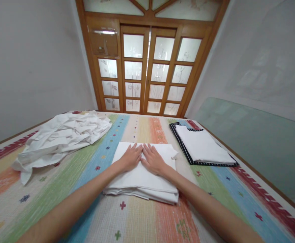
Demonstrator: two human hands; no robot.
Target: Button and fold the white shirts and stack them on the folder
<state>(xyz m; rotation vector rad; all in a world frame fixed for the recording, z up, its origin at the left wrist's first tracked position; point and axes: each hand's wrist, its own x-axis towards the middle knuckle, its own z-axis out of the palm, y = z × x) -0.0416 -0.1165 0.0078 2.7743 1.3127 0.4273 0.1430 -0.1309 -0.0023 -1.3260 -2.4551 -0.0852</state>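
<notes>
A folded white cloth (137,184), several layers thick, lies in front of me on a striped, patterned cover. Flat on its top rests my left hand (131,157), fingers stretched out. My right hand (152,160) lies flat beside it, and the fingertips of both hands meet near the middle of the cloth. Neither hand grips anything. Loose threads show at the cloth's near edge, and a small corner sticks out on its right side. What the palms cover is hidden.
To the left lies a crumpled heap of white fabric (69,135). On the right, a folded white piece (204,145) sits on a black-and-white striped folded cloth (183,145). A pale green headboard (251,141) borders the right side. Wooden glass-paned doors (147,67) stand beyond the far edge.
</notes>
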